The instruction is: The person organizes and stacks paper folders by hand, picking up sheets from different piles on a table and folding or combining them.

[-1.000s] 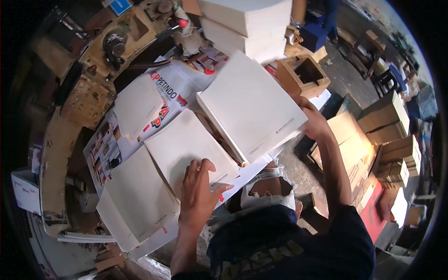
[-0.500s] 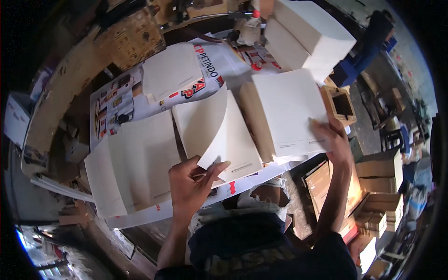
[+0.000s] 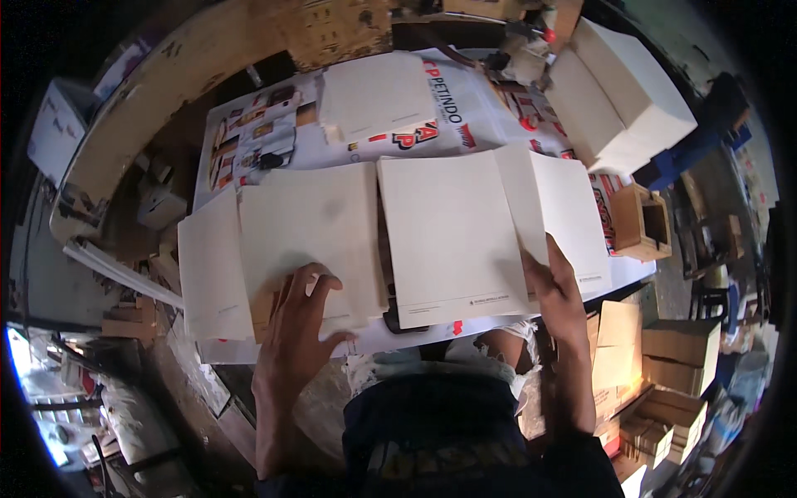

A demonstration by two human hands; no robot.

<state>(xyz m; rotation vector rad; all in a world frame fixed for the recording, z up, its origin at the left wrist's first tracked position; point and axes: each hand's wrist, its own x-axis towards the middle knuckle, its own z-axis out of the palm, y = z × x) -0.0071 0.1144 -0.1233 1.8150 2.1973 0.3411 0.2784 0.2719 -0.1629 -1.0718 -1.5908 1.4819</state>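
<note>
Several stacks of large cream-white paper sheets lie side by side on the table. My left hand [image 3: 295, 324] is at the lower edge of the left stack [image 3: 307, 216], its fingers apart and curved, holding nothing. Between the middle stack [image 3: 448, 232] and the right stack [image 3: 574, 212], my right hand [image 3: 558, 290] has its thumb and fingers closed at the lower edge of a raised, curling sheet [image 3: 518, 195]. Part of its grip is hidden. Farther left, another sheet pile [image 3: 213, 270] overlaps the left stack.
A printed banner [image 3: 473, 104] covers the table. Another paper pile [image 3: 378, 91] lies at the back, and tall white blocks of paper [image 3: 627, 87] stand at the back right. A wooden box [image 3: 643, 220] sits by the right edge. Cardboard boxes [image 3: 672, 357] are on the floor.
The lifted sheet on the middle stack now lies flat. My left hand has let go and moved left to the left stack. My right hand has moved to the right stack's left side.
</note>
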